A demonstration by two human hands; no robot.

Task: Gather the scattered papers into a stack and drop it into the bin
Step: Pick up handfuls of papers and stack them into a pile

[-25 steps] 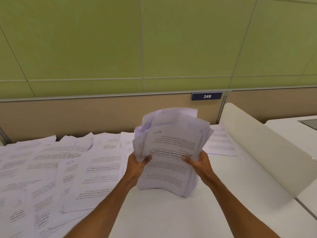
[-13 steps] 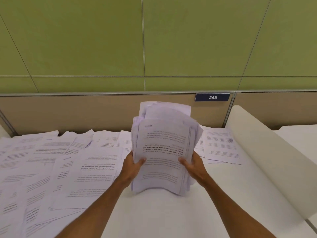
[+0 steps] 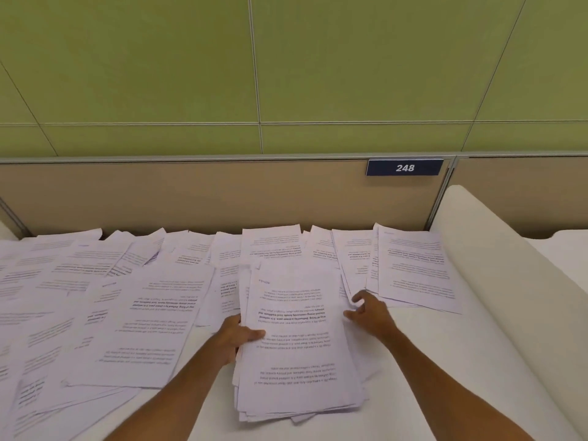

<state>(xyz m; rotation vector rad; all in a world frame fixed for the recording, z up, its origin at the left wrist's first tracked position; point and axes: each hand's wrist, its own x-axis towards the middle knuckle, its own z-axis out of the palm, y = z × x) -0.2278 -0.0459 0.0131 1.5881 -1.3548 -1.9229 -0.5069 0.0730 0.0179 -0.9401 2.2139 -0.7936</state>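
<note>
The left hand grips the stack at its left edge, thumb on top. The right hand, fingers loosely apart, touches the stack's right edge. The stack lies flat near the tabletop's front edge, among loose sheets.

Skin showing bare along left arm and right arm, wrist to frame edge. Same showing on left hand and right hand, fingers uncovered.

The stack, upright in both hands before, now lies flat on the table. The right hand has let go and moved right toward the loose sheets.
</note>
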